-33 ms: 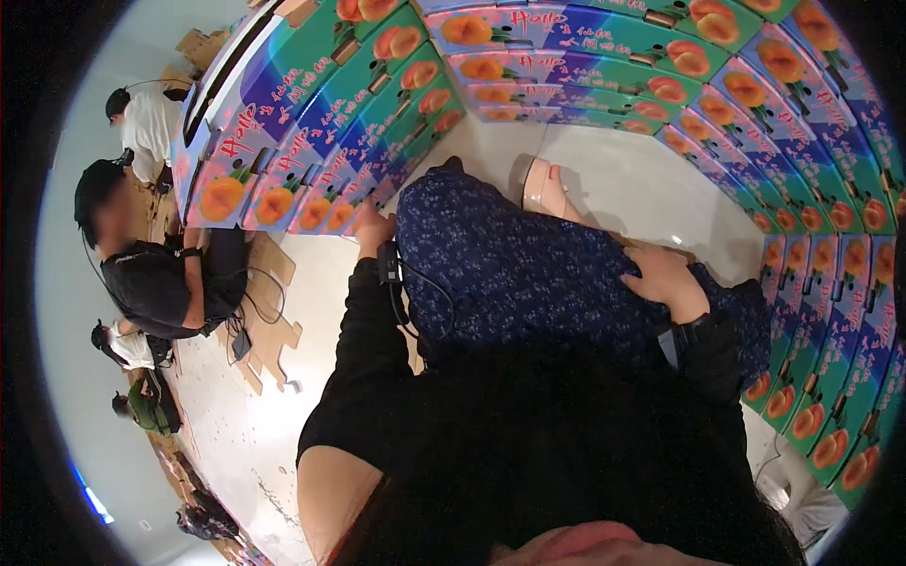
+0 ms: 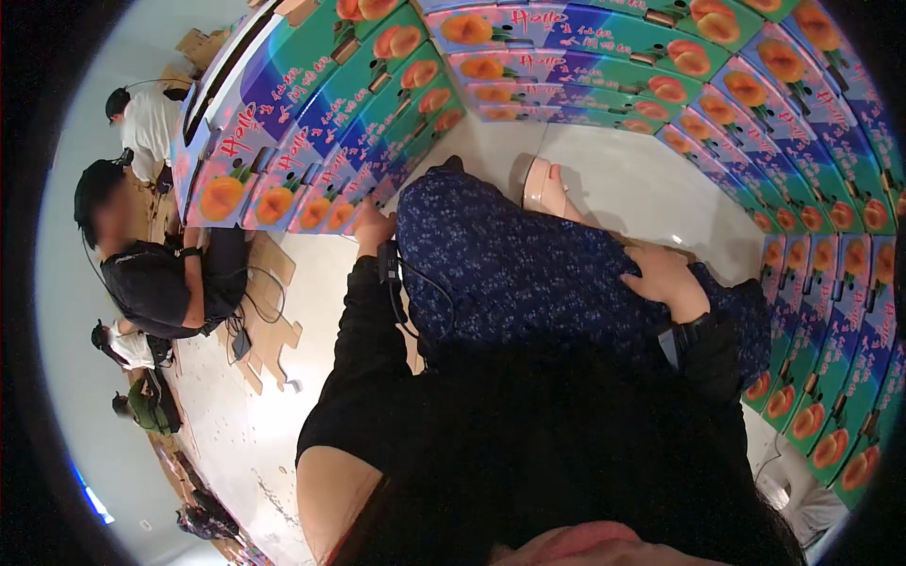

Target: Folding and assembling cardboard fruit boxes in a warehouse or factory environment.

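Observation:
My left hand (image 2: 375, 230) is at the lower right edge of a stack of colourful cardboard fruit boxes (image 2: 316, 123). Its fingertips reach the boxes' edge and are small and partly hidden, so their grip cannot be made out. On the dark blue floral skirt (image 2: 510, 255) over my lap rests my right hand (image 2: 665, 278), open, fingers spread and lying flat, holding nothing. A cable runs from a small black device (image 2: 388, 263) at my left wrist down beside the skirt.
More stacked fruit boxes (image 2: 557, 66) stand ahead, and another stack (image 2: 826, 321) is at the right. My sandalled foot (image 2: 547, 189) is on the pale floor. At the left, a person in black (image 2: 151, 283) sits near flattened cardboard (image 2: 269, 325), with several people beyond.

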The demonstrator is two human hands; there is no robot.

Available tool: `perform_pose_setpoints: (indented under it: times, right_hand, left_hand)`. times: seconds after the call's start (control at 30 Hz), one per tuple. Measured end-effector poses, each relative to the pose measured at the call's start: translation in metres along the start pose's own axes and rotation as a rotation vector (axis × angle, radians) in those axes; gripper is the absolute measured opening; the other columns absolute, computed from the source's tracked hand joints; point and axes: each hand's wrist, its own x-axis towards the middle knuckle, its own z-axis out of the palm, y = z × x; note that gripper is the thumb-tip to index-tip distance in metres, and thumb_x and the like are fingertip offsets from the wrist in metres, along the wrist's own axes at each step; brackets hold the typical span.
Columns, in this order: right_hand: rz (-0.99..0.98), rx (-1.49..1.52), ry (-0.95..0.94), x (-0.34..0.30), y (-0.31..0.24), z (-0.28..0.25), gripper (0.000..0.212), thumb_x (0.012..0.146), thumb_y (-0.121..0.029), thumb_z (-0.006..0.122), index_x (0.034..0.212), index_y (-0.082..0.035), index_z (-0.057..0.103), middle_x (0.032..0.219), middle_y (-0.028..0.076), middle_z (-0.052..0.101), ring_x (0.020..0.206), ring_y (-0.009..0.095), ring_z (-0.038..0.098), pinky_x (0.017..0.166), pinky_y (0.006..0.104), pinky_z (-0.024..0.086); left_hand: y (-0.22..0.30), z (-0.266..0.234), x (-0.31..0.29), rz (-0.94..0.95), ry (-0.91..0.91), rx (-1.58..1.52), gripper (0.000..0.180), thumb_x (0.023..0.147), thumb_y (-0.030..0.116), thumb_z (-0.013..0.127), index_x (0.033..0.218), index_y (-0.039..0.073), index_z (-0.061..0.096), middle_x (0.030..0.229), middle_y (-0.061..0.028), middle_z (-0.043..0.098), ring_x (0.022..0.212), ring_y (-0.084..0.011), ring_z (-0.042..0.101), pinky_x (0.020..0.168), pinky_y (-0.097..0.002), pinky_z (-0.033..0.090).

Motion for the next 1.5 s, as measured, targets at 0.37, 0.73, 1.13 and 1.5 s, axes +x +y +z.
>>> perform_pose_setpoints:
  times: [0.37, 0.73, 1.13, 1.5]
  right_hand:
    - [0.022, 0.002, 0.008, 0.0, 0.0, 0.004, 0.043, 0.074, -0.03, 0.063, 0.109, -0.005, 0.057, 0.105, 0.02, 0.056, 0.099, 0.036, 0.054, 0.084, 0.0438, 0.044]
    - [0.017, -0.014, 0.039, 0.0, -0.004, 0.003, 0.04, 0.074, -0.03, 0.062, 0.105, -0.006, 0.058, 0.103, 0.021, 0.057, 0.096, 0.038, 0.055, 0.082, 0.0465, 0.044]
    - [0.046, -0.03, 0.005, 0.004, -0.007, -0.004, 0.041, 0.074, -0.03, 0.061, 0.106, -0.005, 0.057, 0.096, 0.021, 0.061, 0.091, 0.037, 0.058, 0.08, 0.0455, 0.046]
    - [0.028, -0.009, -0.019, 0.006, -0.006, -0.009, 0.044, 0.075, -0.029, 0.061, 0.11, -0.005, 0.057, 0.098, 0.021, 0.061, 0.092, 0.037, 0.058, 0.081, 0.0452, 0.046]
  left_hand:
    - [0.006, 0.003, 0.033, 0.058, -0.193, 0.335, 0.071, 0.069, 0.044, 0.066, 0.116, -0.003, 0.039, 0.098, -0.0223, 0.062, 0.093, -0.0356, 0.061, 0.079, -0.0415, 0.049]
    - [-0.001, 0.001, 0.037, 0.115, -0.146, 0.464, 0.049, 0.073, 0.025, 0.058, 0.112, -0.001, 0.043, 0.093, -0.0197, 0.064, 0.085, -0.0334, 0.064, 0.07, -0.041, 0.051]
    - [0.022, 0.002, 0.041, 0.029, -0.161, 0.555, 0.032, 0.082, 0.02, 0.048, 0.107, 0.002, 0.056, 0.098, -0.0143, 0.065, 0.091, -0.0281, 0.064, 0.071, -0.041, 0.051]
    - [0.016, 0.001, 0.045, 0.045, -0.243, 0.55, 0.025, 0.082, 0.02, 0.049, 0.092, 0.007, 0.068, 0.102, -0.0144, 0.064, 0.094, -0.0286, 0.063, 0.072, -0.0409, 0.052]
